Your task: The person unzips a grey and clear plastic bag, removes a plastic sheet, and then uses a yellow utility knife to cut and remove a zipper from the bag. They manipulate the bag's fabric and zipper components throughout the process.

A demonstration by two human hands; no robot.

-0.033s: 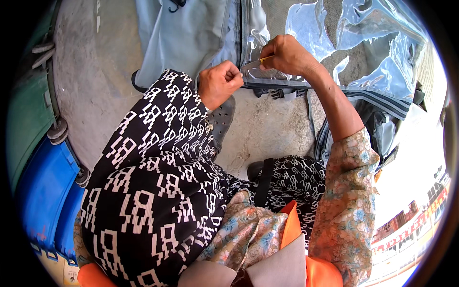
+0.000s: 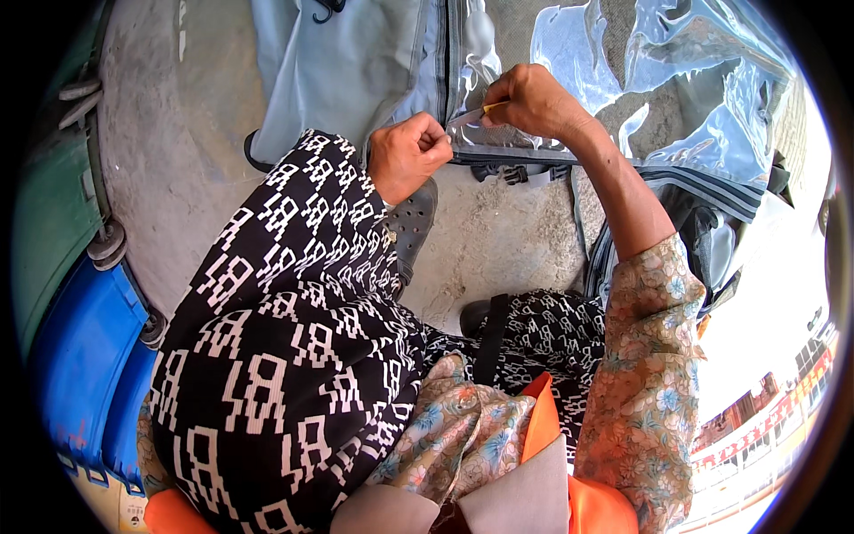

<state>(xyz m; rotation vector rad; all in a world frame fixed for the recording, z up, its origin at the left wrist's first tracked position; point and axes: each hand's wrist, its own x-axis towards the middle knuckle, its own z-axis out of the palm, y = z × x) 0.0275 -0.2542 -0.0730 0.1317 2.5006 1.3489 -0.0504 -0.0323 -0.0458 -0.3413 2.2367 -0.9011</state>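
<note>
My right hand grips a small knife with a yellow handle, its thin blade pointing left over a clear plastic sheet. The sheet is joined to grey fabric along a dark zipper strip. My left hand is closed in a pinch at the lower end of that strip, close to the blade tip. Whatever lies between its fingertips is too small or hidden to make out. Below the sheet's dark hem hangs a black buckle on a strap.
A grey clog on my foot rests on the concrete floor. Blue bins and a green bin with wheels stand at the left. Grey and black bag-like material is bunched at the right. A black hook lies on the fabric.
The knife in my right hand has tilted slightly, its blade a little higher. My left hand stays in place.
</note>
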